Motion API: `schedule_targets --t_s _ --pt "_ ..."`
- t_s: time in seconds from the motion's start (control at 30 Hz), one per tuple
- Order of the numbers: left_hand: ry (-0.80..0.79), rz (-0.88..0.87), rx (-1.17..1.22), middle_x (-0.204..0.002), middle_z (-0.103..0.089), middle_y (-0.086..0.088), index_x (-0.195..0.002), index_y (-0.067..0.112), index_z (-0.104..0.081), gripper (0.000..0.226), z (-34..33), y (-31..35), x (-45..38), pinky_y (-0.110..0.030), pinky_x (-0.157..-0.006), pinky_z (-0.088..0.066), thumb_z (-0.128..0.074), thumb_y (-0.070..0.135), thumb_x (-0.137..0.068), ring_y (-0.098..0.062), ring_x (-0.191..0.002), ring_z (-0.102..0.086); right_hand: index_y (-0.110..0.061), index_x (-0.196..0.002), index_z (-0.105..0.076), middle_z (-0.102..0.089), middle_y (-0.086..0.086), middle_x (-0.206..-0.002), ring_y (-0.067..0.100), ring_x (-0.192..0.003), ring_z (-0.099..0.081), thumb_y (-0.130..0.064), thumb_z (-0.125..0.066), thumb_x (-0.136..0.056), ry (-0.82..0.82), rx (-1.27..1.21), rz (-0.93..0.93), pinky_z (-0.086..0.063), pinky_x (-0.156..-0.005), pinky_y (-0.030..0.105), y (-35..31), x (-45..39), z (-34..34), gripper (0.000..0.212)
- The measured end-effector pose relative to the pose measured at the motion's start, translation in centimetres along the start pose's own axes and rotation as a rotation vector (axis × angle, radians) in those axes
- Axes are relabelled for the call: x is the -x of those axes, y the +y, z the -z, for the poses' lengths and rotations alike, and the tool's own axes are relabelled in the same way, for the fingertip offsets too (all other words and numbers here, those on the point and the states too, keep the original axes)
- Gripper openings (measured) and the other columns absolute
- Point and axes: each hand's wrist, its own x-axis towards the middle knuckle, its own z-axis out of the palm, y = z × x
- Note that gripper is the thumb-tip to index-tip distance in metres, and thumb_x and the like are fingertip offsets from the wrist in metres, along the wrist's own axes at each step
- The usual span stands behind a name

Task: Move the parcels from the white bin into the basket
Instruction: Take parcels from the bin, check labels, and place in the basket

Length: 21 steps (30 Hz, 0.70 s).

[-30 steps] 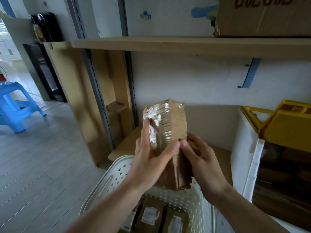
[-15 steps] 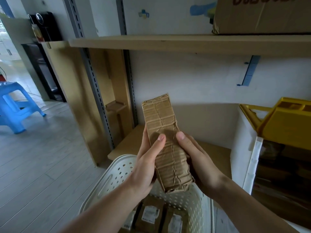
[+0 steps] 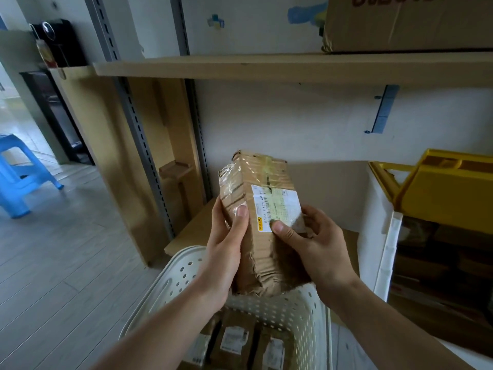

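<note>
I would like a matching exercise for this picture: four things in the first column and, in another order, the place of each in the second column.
Things:
1. held parcel
2. large cardboard box
3. blue stool
4. labelled parcels

Places:
A. on the floor at the left
B. inside the basket
C. on the upper shelf
D. between the left hand and the right hand

Pairs: 1-D, 2-C, 3-A, 4-B

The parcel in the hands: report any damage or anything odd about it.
The parcel, held upright over the basket by the left hand and right hand, looks battered. Its lower end is crumpled and creased, its top edge is dented, and the clear tape lies wrinkled. The white label seems intact. No tear or spill shows.
</note>
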Motion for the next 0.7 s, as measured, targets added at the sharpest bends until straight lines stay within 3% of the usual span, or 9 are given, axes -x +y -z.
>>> schedule_targets --t_s 0.17,0.3,0.47,0.57,0.7 --pt "-0.022 -0.001 -0.068 -0.128 -0.070 0.008 -0.143 0.044 -0.042 0.067 0.1 0.3 0.3 -0.050 -0.099 -0.055 -0.073 0.049 -0.084 -0.017 -0.115 -0.070 -0.027 -0.113 -0.066 -0.076 -0.014 -0.098 0.011 -0.091 -0.076 -0.033 -0.089 -0.067 0.038 0.055 0.109 -0.063 -0.077 0.031 -0.3 0.3 0.3 0.053" --pt "-0.057 -0.026 -0.045 -0.132 -0.069 0.005 -0.149 0.039 -0.040 0.059 0.2 0.4 0.3 -0.046 -0.100 -0.055 -0.058 0.040 -0.093 -0.018 -0.120 -0.068 -0.021 -0.110 -0.066 -0.078 0.000 -0.101 0.021 -0.093 -0.076 -0.022 -0.085 -0.081 0.050 0.032 0.108 -0.063 -0.084 0.045 -0.6 0.1 0.6 0.035" --pt "-0.126 -0.027 -0.055 -0.135 -0.067 0.006 -0.150 0.035 -0.040 0.053 0.6 0.3 0.6 -0.035 -0.096 -0.058 -0.046 0.038 -0.097 -0.014 -0.123 -0.065 -0.020 -0.120 -0.066 -0.079 -0.003 -0.105 0.020 -0.102 -0.076 -0.031 -0.078 -0.083 -0.085 -0.088 -0.052 -0.059 -0.095 0.049 -1.4 0.3 0.6 0.040" --pt "-0.170 -0.022 -0.070 -0.133 -0.068 0.008 -0.148 0.033 -0.044 0.049 0.5 0.2 0.8 -0.022 -0.089 -0.057 -0.043 0.036 -0.098 -0.010 -0.121 -0.066 -0.022 -0.125 -0.069 -0.079 0.001 -0.113 0.022 -0.107 -0.075 -0.029 -0.067 -0.096 -0.208 -0.191 -0.214 -0.055 -0.102 0.050 -1.6 0.9 0.3 0.030" --pt "-0.156 -0.039 -0.079 -0.132 -0.069 0.008 -0.149 0.035 -0.044 0.053 0.4 -0.1 0.5 -0.027 -0.095 -0.057 -0.048 0.037 -0.096 -0.012 -0.122 -0.066 -0.019 -0.125 -0.069 -0.079 0.004 -0.113 0.025 -0.106 -0.076 -0.028 -0.065 -0.098 -0.194 -0.215 -0.234 -0.056 -0.100 0.050 -1.5 0.9 0.4 0.029"
